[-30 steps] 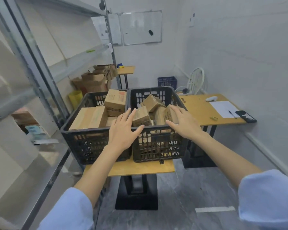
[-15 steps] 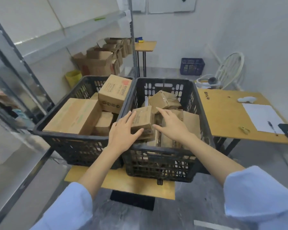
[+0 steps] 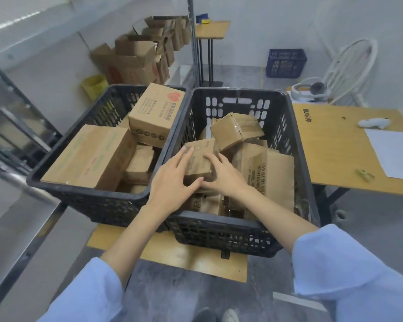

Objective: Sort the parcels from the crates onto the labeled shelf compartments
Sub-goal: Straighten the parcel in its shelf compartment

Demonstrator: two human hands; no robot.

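Head view: at 6 o'clock, the right crate holds small boxes; left hand and right hand, fingers spread, press opposite sides of one small box. At 10 o'clock, the left crate holds bigger boxes.

You face plain white walls and a grey mottled floor. A wooden desk stands to your right, bearing white paper. A white chair and blue crate stand beyond; open cardboard boxes line the left wall.
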